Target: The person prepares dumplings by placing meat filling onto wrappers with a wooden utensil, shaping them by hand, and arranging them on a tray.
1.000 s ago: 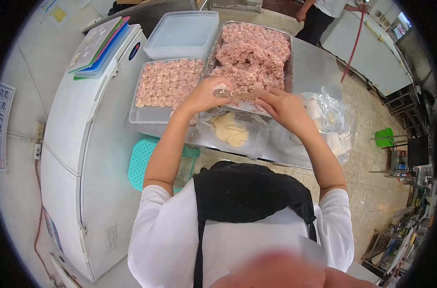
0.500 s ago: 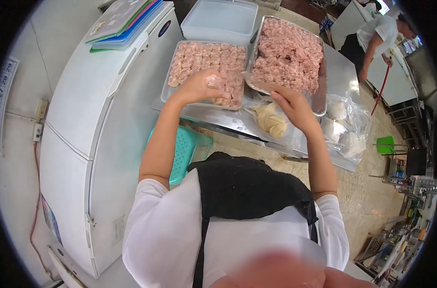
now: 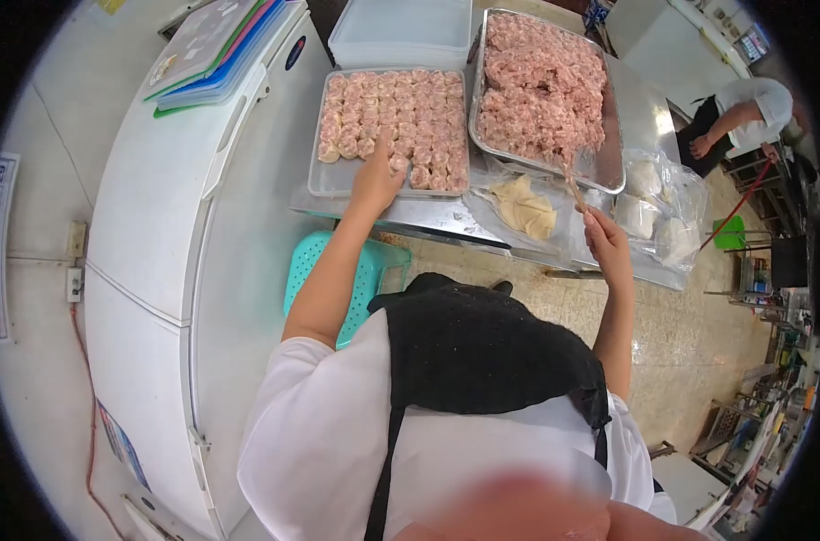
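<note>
My left hand (image 3: 376,183) is at the front edge of a tray (image 3: 332,180) filled with rows of meat-topped dumplings (image 3: 392,108). Its fingers close around one dumpling (image 3: 398,163) at the end of a row. In my right hand (image 3: 605,242) is a thin, flat wooden-looking spatula (image 3: 576,192), its tip touching the ground meat (image 3: 545,90) at the near side of a deep metal pan (image 3: 612,171). Between my hands, a stack of pale dough wrappers (image 3: 523,208) lies on plastic at the table's front edge.
Clear plastic bags with white packs (image 3: 649,218) lie right of the wrappers. Lidded plastic containers (image 3: 401,32) stand behind the dumpling tray. A white freezer (image 3: 148,243) is on the left, a turquoise basket (image 3: 315,270) below. A co-worker (image 3: 743,117) bends at the far right, holding a red pole.
My left hand has come down onto the dumpling tray. My right hand has moved right, and the spatula now meets the meat. The co-worker has bent lower.
</note>
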The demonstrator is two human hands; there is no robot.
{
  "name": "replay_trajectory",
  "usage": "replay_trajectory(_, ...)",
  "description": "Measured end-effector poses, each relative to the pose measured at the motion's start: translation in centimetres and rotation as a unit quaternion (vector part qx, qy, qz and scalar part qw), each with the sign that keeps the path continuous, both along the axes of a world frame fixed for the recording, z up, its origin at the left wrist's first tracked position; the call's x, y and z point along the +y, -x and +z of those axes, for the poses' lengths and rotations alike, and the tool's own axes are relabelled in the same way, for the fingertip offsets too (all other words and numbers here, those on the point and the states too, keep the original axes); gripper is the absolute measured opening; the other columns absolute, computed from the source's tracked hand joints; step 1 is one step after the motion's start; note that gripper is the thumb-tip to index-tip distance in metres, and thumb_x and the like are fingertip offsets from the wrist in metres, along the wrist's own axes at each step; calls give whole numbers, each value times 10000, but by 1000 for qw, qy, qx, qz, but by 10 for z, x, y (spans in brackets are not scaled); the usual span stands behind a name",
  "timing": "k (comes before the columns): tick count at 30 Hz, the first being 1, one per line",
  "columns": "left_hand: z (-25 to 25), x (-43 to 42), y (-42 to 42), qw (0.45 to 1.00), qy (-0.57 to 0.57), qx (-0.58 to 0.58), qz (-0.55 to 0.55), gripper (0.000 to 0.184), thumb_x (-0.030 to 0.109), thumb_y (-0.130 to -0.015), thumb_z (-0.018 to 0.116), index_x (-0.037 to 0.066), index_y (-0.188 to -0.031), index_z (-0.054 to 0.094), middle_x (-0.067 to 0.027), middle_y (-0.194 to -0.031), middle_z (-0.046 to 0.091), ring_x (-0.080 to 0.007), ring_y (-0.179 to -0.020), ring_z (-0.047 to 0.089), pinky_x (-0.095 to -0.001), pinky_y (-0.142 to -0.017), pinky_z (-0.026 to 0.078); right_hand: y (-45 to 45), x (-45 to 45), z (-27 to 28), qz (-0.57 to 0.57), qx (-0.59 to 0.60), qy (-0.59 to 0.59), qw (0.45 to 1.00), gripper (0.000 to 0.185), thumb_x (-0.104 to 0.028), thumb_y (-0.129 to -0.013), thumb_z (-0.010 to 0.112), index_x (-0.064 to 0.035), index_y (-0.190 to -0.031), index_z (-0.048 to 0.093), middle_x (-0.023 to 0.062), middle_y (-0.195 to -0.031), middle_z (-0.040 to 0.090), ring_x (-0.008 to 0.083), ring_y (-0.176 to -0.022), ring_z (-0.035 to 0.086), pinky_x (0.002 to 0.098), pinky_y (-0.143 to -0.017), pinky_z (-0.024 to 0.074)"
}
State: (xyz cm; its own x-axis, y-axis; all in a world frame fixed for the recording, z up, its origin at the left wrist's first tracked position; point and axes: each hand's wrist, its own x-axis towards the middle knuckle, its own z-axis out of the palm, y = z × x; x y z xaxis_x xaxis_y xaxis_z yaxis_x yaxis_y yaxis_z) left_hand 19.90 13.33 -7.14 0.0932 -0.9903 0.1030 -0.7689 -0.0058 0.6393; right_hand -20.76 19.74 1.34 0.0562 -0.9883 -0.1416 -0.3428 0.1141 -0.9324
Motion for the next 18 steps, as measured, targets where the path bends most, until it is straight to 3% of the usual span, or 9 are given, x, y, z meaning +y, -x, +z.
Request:
replay_trajectory(5,-21,-19,15,998,55,-29,31,843,99,-784,662,42,-1478,187,-272,-1254,549,-426,-1105,557,-458,-930,464,14,-10,-3,3,19,42,999,368,-329,-971,560,-41,-1188,636,-92,-630,398,12,-519,340,184,-460,248)
replay_trajectory(8,-12,-19,21,997,76,0,23,835,56,-780,645,50,-1478,187,-282,-1258,546,-434,-1104,557,-456,-934,460,18,-22,0,17,21,-4,1000,336,-277,-965,575,-44,-1199,638,-76,-691,447,33,-621,403,200,-545,327)
replay_trajectory(12,34,6,23,992,-117,-19,51,788,-6,-795,512,89,-1495,162,-284,-1236,564,-435,-1105,563,-462,-935,454,38,-52,-3,72,15,-19,997,369,-279,-958,583,-33,-1232,607,-37,-742,518,52,-635,429,212,-568,358)
replay_trajectory(15,24,10,33,971,-205,-61,104,781,-8,-801,463,131,-1505,153,-271,-1232,571,-448,-1079,572,-473,-911,461,51,-73,-1,130,64,33,989,377,-254,-944,594,-26,-1244,585,33,-788,591,104,-666,491,257,-604,410)
replay_trajectory(17,-5,14,43,995,-51,-51,73,766,-2,-809,455,140,-1504,167,-279,-1185,590,-463,-1035,583,-492,-881,463,73,-97,-1,194,142,72,968,373,-222,-931,601,-23,-1245,575,88,-817,622,148,-696,530,295,-636,440)
replay_trajectory(18,-13,13,52,997,26,-43,50,759,1,-813,452,145,-1504,173,-283,-1161,599,-470,-1012,588,-501,-866,465,77,-105,19,204,194,35,959,346,-226,-911,600,-21,-1190,599,168,-887,659,235,-787,620,348,-701,481)
